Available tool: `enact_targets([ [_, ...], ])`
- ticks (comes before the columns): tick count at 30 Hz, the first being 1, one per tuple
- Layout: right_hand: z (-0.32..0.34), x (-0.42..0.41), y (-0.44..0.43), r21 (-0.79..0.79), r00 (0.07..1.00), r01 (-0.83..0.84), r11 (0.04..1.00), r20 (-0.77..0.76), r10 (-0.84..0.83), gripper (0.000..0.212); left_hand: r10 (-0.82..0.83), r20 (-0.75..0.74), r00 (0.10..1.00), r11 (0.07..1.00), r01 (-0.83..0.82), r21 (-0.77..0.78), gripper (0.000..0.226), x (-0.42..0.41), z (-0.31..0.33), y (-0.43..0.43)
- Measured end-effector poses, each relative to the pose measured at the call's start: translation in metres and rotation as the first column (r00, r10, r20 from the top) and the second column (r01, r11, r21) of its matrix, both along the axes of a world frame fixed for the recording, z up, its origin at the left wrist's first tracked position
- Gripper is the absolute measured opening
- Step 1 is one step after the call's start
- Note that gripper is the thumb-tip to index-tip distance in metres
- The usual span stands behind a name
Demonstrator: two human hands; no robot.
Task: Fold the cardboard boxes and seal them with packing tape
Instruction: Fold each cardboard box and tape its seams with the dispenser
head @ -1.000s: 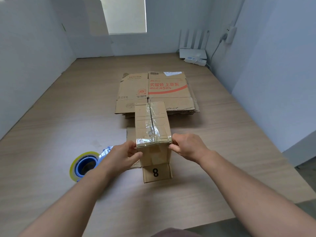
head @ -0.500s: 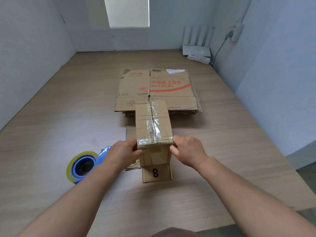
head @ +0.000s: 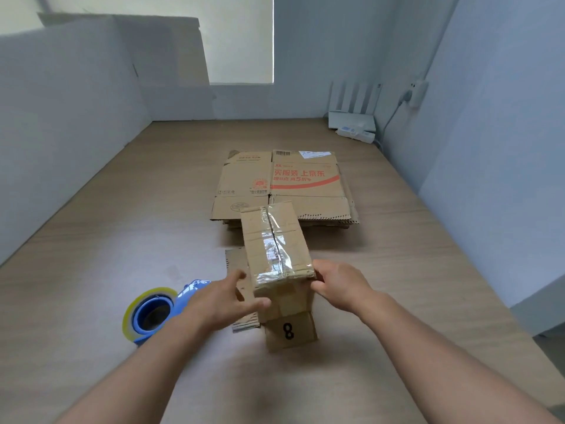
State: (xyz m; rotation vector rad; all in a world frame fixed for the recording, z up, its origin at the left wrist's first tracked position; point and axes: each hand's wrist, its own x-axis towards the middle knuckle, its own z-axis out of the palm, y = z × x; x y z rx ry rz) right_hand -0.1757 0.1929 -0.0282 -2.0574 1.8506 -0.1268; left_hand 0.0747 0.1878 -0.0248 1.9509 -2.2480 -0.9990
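Observation:
A small folded cardboard box (head: 276, 243) stands in front of me, clear packing tape running along its top seam and over the near edge. Its lower flap, marked with a black 8, lies on the table. My right hand (head: 339, 286) grips the box's near right corner. My left hand (head: 221, 301) has straight fingers that touch the box's near left face below the taped edge. A blue tape dispenser (head: 151, 315) with a yellowish roll lies on the table left of my left hand.
A stack of flattened cardboard boxes (head: 281, 185) with red print lies behind the small box. A flat cardboard piece (head: 237, 267) sits under the box. A white router and power strip (head: 354, 125) stand in the far right corner. Walls close in on three sides.
My left hand has let go of the box's near left corner and opened, its fingers now extended lower on the near face. The view has tilted upward.

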Motion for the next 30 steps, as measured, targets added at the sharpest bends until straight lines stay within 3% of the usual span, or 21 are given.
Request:
enact_targets([
  [3,0.013,-0.039,0.000,0.107,1.000,-0.009,0.994,0.031,0.006,0.032,0.119,-0.282,0.952,0.990,-0.137,-0.045,0.108,0.003,0.016,-0.002],
  [5,0.019,-0.062,-0.003,0.114,0.999,0.026,0.993,-0.045,-0.021,0.018,0.192,-0.365,0.911,0.967,-0.240,-0.091,0.105,-0.004,0.025,-0.008],
  [7,0.022,-0.076,-0.009,0.045,0.988,0.090,0.995,-0.128,-0.084,0.001,0.251,-0.383,0.889,0.953,-0.296,-0.064,0.098,-0.017,0.028,-0.014],
  [10,0.022,-0.081,-0.018,-0.068,0.965,0.220,0.973,-0.130,-0.227,0.016,0.286,-0.300,0.910,0.948,-0.315,-0.052,0.080,-0.042,0.020,-0.018],
  [12,0.018,-0.080,-0.020,-0.075,0.933,0.359,0.930,0.067,-0.354,0.036,0.352,-0.235,0.906,0.924,-0.376,-0.065,0.073,-0.057,0.015,-0.017],
  [14,0.014,-0.080,-0.017,-0.010,0.815,0.499,0.866,0.345,-0.466,0.047,0.426,-0.192,0.884,0.890,-0.448,-0.086,0.073,-0.072,0.011,-0.014],
  [16,0.010,-0.080,-0.012,0.053,0.719,0.534,0.844,0.496,-0.487,0.059,0.479,-0.189,0.857,0.867,-0.495,-0.049,0.075,-0.085,0.006,-0.009],
  [20,0.006,-0.085,-0.012,0.068,0.800,0.419,0.905,0.443,-0.404,0.072,0.426,-0.193,0.884,0.905,-0.418,0.084,0.094,-0.098,0.005,-0.002],
  [23,0.011,-0.089,-0.022,0.103,0.824,0.299,0.949,0.474,-0.311,0.069,0.270,-0.036,0.962,0.962,-0.271,-0.032,0.132,-0.085,0.014,-0.007],
  [27,0.011,-0.072,-0.042,0.172,0.835,0.168,0.971,0.498,-0.233,0.075,0.161,-0.042,0.986,0.985,-0.159,0.065,0.124,-0.071,0.028,0.005],
  [30,0.007,-0.049,-0.058,0.165,0.840,0.280,0.946,0.435,-0.324,0.095,0.124,-0.113,0.986,0.987,-0.111,0.117,0.120,-0.060,0.031,0.027],
])
